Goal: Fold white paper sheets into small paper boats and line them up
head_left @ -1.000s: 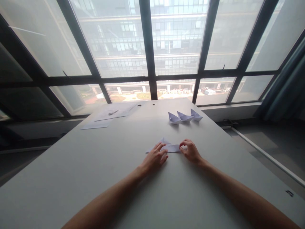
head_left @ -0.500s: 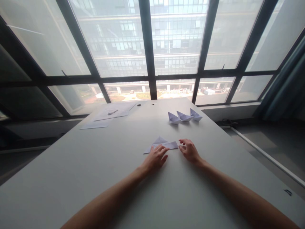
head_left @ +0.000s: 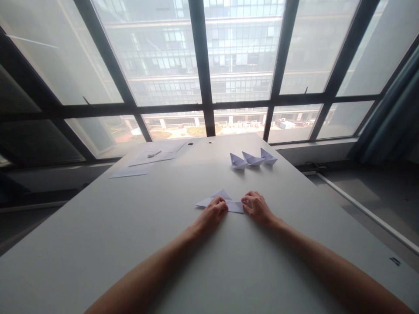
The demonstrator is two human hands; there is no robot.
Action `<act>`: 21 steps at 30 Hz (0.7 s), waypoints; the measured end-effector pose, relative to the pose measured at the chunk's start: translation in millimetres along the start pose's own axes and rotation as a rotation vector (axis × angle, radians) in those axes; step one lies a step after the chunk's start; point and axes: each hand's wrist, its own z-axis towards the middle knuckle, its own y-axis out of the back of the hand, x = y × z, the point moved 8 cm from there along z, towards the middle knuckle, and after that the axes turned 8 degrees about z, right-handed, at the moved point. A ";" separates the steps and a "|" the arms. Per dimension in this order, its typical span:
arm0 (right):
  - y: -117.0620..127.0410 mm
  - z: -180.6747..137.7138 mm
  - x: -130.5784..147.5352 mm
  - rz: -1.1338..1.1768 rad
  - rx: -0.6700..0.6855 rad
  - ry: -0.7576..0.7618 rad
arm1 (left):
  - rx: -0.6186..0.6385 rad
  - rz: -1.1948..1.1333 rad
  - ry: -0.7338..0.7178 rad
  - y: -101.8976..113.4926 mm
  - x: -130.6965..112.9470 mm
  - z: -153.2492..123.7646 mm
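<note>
A partly folded sheet of white paper (head_left: 235,206) lies on the table between my hands, with a peaked flap at its far side and a pointed end to the left. My left hand (head_left: 216,209) is closed on the paper's near middle, its fingers curled over the edge. At the paper's right end, my right hand (head_left: 257,206) pinches the corner between thumb and fingers. Parts of the paper are hidden under the left hand's fingers.
Three folded paper boats (head_left: 253,159) stand in a row toward the table's far right. Flat sheets of paper (head_left: 131,171) lie at the far left, with a small white object (head_left: 153,154) on them. The white table (head_left: 131,218) reaches to tall windows.
The folded paper has turned slightly, its right end coming nearer to me. My left hand's fingers have curled in on it, and my right hand has moved left onto its corner.
</note>
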 end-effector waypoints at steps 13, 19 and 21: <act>2.3 2.5 3.0 0.214 0.032 0.020 | 0.018 0.102 -0.095 -8.1 5.0 -0.1; 1.6 1.9 -2.1 0.333 0.020 0.012 | 0.127 0.159 -0.090 -14.7 3.6 -0.6; 2.0 1.9 -0.8 0.344 0.018 0.005 | 0.142 0.143 -0.085 -14.4 2.3 -0.7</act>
